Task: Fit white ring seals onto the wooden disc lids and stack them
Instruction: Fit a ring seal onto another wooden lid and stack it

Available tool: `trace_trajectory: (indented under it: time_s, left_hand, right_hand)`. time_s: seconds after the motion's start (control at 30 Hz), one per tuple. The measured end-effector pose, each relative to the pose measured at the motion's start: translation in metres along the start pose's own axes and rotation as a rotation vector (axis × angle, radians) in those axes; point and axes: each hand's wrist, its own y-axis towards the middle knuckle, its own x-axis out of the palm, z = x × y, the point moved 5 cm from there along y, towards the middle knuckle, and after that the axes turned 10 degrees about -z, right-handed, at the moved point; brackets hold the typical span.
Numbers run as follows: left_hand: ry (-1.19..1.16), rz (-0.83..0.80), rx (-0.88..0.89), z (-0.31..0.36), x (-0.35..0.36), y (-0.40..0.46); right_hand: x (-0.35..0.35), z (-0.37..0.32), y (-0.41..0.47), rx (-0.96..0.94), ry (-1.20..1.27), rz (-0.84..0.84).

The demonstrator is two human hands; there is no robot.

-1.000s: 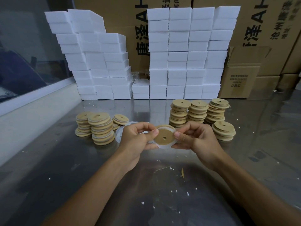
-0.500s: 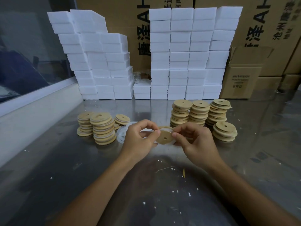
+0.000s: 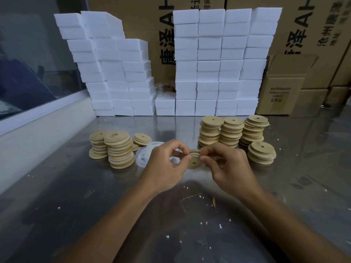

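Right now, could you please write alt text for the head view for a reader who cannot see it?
A left hand and right hand pinch a wooden disc lid with a white ring seal above a metal table. Stacks of lids stand either side, loose seals lie left, and white foam blocks are piled behind.

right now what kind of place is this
Likely a packing or assembly bench in a small workshop or warehouse: printed cardboard cartons behind, stacked white foam blocks, and batches of wooden disc lids on a steel table.
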Motion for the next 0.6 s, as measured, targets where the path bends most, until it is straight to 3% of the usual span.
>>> trace_trajectory:
  time_s: [0.17, 0.33, 0.6]
  left_hand:
    - [-0.012, 0.052, 0.028, 0.001, -0.001, 0.000]
    - [-0.215, 0.142, -0.104, -0.011, -0.002, 0.001]
    - [-0.313, 0.104, -0.184, -0.016, 0.000, 0.001]
  right_hand:
    - [0.001, 0.001, 0.000, 0.044, 0.075, 0.034]
    - [0.004, 0.009, 0.001, 0.154, 0.256, 0.064]
    - [0.004, 0.015, 0.001, 0.253, 0.615, -0.001]
